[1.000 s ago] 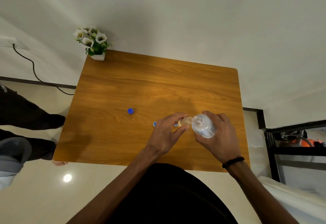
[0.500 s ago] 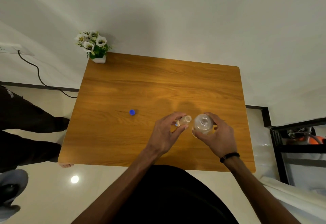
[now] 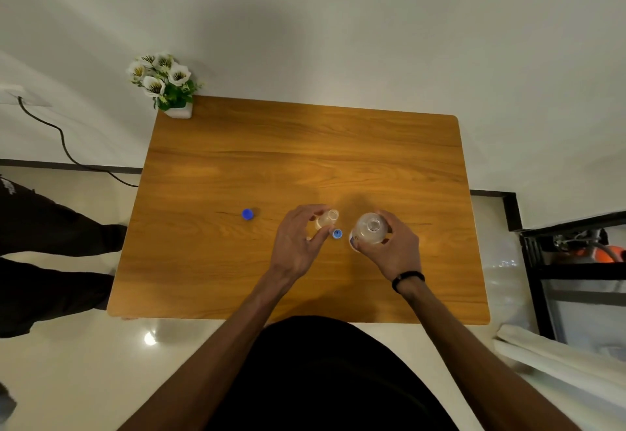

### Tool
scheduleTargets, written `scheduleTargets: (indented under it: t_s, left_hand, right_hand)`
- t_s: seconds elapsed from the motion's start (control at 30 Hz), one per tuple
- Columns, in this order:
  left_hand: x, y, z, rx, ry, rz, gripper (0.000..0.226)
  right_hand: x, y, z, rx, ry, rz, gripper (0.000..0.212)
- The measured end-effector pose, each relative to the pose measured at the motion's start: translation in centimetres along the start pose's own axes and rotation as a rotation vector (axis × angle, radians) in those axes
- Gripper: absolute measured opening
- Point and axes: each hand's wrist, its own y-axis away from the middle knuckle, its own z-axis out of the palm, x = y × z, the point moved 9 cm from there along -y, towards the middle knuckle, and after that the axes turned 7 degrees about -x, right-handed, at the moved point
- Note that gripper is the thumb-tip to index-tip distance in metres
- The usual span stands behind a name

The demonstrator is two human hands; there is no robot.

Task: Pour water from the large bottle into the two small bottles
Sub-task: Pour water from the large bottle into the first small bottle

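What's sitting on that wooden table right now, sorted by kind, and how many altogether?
Bottles: 2, the large bottle in the right hand and a small bottle at the left hand.
Blue caps: 2, one out to the left, one between the bottles.
Flower pots: 1.
Total: 5.

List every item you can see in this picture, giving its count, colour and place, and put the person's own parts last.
Table: one, orange-brown wood, centre.
Large bottle: one, clear, upright, in right hand.
Small bottle: one seen, clear, uncapped, at left hand.
Caps: two, blue; one between the bottles, one further left.
Flowers: one white pot, far-left table corner.
Cable: one, black, along the wall.
Left hand: around small bottle.
Right hand: black wristband.
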Motion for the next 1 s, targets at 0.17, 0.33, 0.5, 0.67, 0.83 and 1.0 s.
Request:
scheduleTargets:
  t_s: [0.17,0.33,0.5,0.67,0.83,1.0]
  left_hand:
    - [-1.8,-1.5,0.9,-0.026,0.049,-0.059,0.031]
    - [-3.6,-3.1,1.8,-0.065,0.027,-0.099,0.03]
    - [-5.9,-4.4,2.4,-0.112,0.021,-0.187,0.029]
    - [-7.1,-4.8,2.6,-0.126,0.003,-0.22,0.022]
    - [-7.8,-4.9,2.8,-0.124,0.013,-0.245,0.02]
    - [-8.7,-4.7,3.1,-0.127,0.035,-0.273,0.016]
  right_hand:
    - [1.0,-0.8,1.1,-0.023,0.011,0.053,0.073]
    - [1.7,-1.1,2.0,-0.034,0.03,0.086,0.073]
    - [1.4,-0.9,2.5,-0.024,0.045,0.075,0.07]
    - [0.6,-0.5,3.0,0.003,0.039,0.058,0.067]
    - [0.2,0.2,3.6,0.013,0.023,0.066,0.066]
    - [0.2,1.0,4.2,-0.011,0.034,0.066,0.068]
